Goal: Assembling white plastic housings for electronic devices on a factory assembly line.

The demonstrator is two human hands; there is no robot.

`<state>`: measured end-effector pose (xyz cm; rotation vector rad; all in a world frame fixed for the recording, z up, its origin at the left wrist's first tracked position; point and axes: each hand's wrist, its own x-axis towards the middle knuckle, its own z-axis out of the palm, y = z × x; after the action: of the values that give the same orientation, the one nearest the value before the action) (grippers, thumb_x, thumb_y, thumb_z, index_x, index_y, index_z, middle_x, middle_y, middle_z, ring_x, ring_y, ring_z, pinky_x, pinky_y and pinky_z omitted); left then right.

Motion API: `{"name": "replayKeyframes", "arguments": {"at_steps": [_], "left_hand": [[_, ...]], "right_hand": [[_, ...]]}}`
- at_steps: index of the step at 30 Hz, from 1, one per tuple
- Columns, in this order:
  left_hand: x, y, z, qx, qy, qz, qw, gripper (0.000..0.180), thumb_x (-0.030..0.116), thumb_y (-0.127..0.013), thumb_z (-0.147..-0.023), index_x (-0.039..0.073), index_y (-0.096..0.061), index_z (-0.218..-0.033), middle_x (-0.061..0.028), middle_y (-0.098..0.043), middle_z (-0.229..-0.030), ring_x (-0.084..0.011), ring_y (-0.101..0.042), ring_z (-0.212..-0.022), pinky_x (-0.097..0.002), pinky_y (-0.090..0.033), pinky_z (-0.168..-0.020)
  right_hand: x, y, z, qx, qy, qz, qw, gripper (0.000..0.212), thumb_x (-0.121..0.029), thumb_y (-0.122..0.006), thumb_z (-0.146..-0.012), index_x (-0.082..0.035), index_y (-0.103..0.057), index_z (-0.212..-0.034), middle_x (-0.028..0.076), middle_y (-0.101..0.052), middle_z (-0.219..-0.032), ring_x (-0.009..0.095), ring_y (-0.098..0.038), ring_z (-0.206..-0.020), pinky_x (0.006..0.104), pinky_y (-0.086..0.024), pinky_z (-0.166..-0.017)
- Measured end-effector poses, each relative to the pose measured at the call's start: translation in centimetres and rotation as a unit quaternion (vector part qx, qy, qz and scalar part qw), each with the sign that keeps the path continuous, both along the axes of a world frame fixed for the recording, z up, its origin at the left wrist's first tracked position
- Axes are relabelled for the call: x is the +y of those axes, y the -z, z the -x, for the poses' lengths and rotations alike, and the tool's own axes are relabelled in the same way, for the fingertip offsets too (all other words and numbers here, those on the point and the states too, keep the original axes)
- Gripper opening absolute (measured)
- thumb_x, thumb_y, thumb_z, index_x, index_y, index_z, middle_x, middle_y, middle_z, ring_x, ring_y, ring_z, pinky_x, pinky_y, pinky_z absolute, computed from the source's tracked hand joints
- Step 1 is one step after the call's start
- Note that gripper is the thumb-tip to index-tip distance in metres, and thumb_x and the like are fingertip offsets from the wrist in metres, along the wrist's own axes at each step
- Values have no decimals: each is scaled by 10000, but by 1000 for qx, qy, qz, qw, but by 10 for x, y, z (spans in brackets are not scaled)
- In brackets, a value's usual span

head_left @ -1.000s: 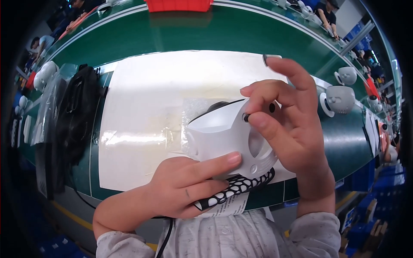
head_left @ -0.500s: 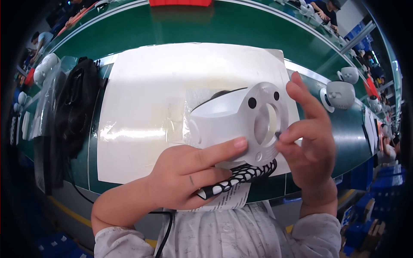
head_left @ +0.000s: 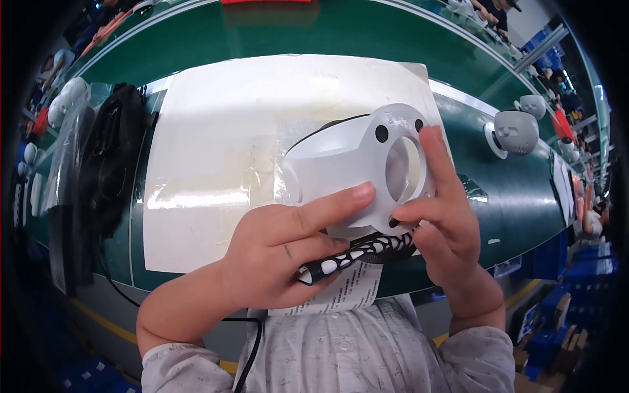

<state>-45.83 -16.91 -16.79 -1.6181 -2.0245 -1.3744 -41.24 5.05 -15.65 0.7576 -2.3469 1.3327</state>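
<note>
I hold a white plastic shell part [head_left: 341, 171] with a large round opening and small dark holes up over a white sheet [head_left: 216, 150] on the green table. My left hand [head_left: 288, 252] grips its lower left side, index finger stretched along the bottom rim, and also pinches a black-and-white patterned strip [head_left: 357, 254]. My right hand [head_left: 442, 219] grips the right side, one finger lying up along the rim beside the opening. Clear plastic film [head_left: 278, 167] lies crumpled behind the part.
A black bundle of straps [head_left: 111, 164] lies at the left of the sheet, beside bagged white parts [head_left: 62, 101]. Grey-white round parts [head_left: 514, 131] sit at the right on the green table [head_left: 314, 33]. A printed paper tag [head_left: 347, 291] hangs below my hands.
The part has been turned so its round opening faces me. My right hand moved from the top front of it down to its right rim. The left hand kept its grip.
</note>
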Motion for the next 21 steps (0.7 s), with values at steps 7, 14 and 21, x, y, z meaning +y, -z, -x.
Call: {"name": "replayKeyframes", "arguments": {"at_steps": [7,14,21], "left_hand": [[4,7,-3,-8,-38,-65,997,134,53,-653,-580,16,-540,-643,-189,-505,-1149,-180,-568,-549,-238,-430,-472],[5,6,-4,3,-33,-65,997,145,43,-653,-597,9,-513,-595,-198,-506,-1144,-173,-551,-512,-244,-420,-456],[-6,-4,-1,-31,18,14,999,254,10,-723,-587,-7,-527,-746,-296,-446,-1154,-227,-620,-736,-257,-509,-582]], "right_hand": [[-1,-5,-19,127,69,-310,940,423,-470,-465,-811,-135,-600,-1030,177,-416,-1242,346,-318,-1206,413,-182,-970],[-17,-11,-21,128,68,-180,973,216,-243,-629,-712,-156,-612,-909,58,-480,-1168,314,-371,-1154,416,-239,-951],[-15,4,-24,346,124,-141,919,136,-147,-678,-632,-151,-644,-764,-19,-537,-1074,217,-455,-1031,329,-339,-853]]}}
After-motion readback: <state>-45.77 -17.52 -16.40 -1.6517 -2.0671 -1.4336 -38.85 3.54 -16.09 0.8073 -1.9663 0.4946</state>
